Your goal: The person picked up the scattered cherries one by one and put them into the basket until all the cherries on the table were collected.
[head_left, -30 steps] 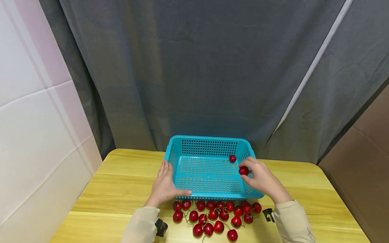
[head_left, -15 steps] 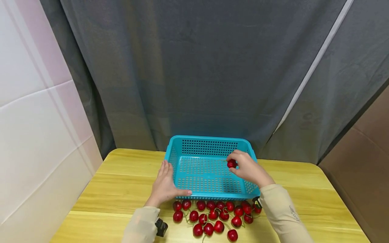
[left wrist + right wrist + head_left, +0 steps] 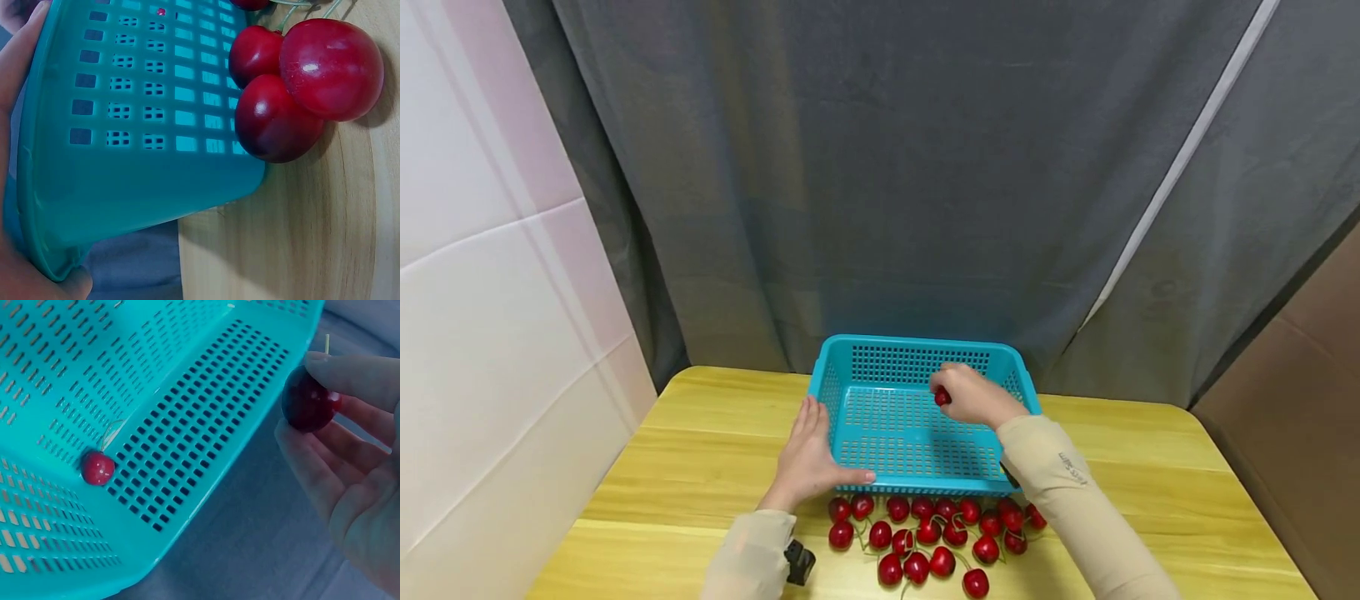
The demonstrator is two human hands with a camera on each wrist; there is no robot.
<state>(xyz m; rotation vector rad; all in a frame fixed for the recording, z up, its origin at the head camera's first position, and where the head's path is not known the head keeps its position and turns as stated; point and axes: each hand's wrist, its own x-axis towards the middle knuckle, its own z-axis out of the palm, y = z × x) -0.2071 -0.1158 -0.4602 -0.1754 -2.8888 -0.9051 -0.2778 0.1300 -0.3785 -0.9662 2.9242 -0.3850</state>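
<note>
A turquoise plastic basket with slotted walls stands on the table. At its front left corner my left hand holds the rim, thumb along the near edge and fingers over the left side; a fingertip curls below the rim in the left wrist view. My right hand is over the basket's back part, pinching a dark red cherry between thumb and fingers, its stem sticking up. Another cherry lies on the basket floor in a corner, hidden behind my right hand in the head view.
Several stemmed cherries lie loose along the basket's near side, some right against its wall. The yellow wooden table ends at a grey curtain behind the basket. A white panel stands left, a brown one right.
My right hand has moved left and slightly back across the basket with the cherry, from the right side towards the middle. My left hand has stayed on the corner.
</note>
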